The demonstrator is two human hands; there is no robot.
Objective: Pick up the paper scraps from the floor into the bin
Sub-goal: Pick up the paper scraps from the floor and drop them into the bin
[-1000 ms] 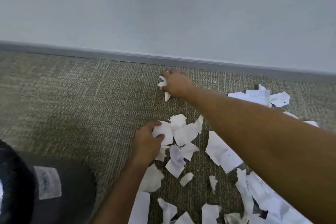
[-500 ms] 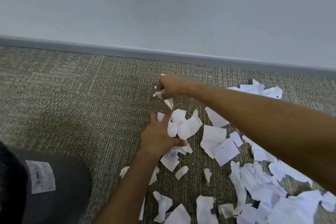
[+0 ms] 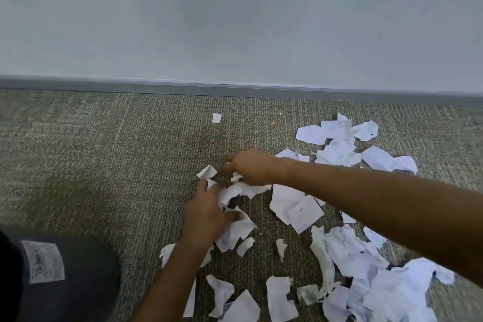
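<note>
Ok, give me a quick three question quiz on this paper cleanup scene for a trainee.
1. True or false: the right hand holds paper scraps.
2. Where is the bin? A) beside the wall B) lower left, near the person C) right of the scraps
3. Fill in: one small scrap lies alone near the ____.

Key: 1 true; 2 B; 3 wall. The left hand also gathers scraps.
</note>
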